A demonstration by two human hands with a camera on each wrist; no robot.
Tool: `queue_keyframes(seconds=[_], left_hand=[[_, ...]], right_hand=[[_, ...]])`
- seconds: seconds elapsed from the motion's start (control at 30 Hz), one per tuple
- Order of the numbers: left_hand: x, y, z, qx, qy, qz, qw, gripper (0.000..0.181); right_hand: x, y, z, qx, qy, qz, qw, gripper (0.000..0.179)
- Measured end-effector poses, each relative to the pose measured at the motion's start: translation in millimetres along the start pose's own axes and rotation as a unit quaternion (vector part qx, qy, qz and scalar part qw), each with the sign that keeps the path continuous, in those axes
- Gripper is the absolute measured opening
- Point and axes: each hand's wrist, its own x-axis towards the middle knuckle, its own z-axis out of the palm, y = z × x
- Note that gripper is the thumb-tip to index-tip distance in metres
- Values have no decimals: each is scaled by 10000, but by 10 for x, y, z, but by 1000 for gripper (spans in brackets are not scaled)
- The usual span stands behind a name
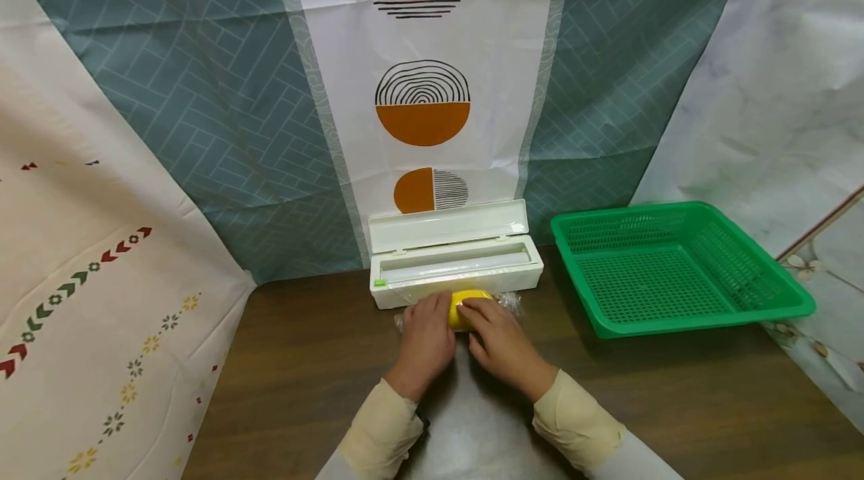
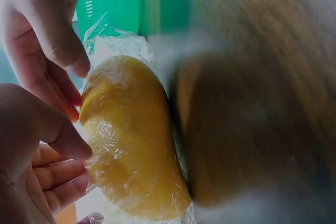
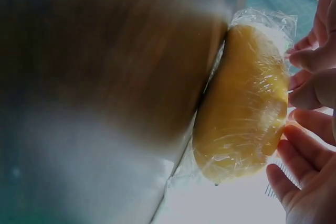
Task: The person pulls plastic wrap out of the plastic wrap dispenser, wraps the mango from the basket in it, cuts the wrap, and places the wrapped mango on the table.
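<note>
A yellow, mango-shaped fruit [image 1: 466, 309] lies on the table in front of a white wrap dispenser [image 1: 455, 281]. Clear cling film [image 1: 509, 303] covers it, with loose ends sticking out at both sides. My left hand [image 1: 430, 337] touches its left part. From the right, my right hand [image 1: 502, 341] rests its fingers on the top. In the left wrist view the wrapped fruit [image 2: 131, 145] shows whole, with fingertips along one side. The right wrist view shows relaxed fingers against the filmed fruit [image 3: 241, 108]; some fingertips are hidden behind it.
The dispenser's lid [image 1: 448, 226] stands raised, showing a film roll [image 1: 455, 268] inside and a small green piece [image 1: 380, 283] at its left. A green perforated basket [image 1: 675, 326] sits at the right. Patterned cloths [image 1: 223, 90] hang behind the wooden table [image 1: 290, 367].
</note>
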Motion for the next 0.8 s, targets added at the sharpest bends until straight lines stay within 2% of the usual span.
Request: queue_keyframes(seconds=[0.2, 0.37, 0.47, 0.6, 0.8], left_hand=[[28, -53, 6, -384, 43, 1, 9993, 42], [8, -83, 35, -631, 310, 201, 9973, 40], [-5, -88, 79, -466, 355, 214, 9981, 46], [0, -95, 124, -166, 198, 155, 9995, 58], [50, -125, 69, -11, -134, 152, 9998, 70]], right_hand=[[19, 67, 21, -87, -124, 35, 9999, 57], [52, 99, 4, -117, -252, 120, 9995, 57], [77, 103, -9, -140, -331, 116, 9993, 57], [97, 103, -5, -238, -454, 109, 9986, 59], [125, 131, 8, -581, -561, -146, 9966, 65]])
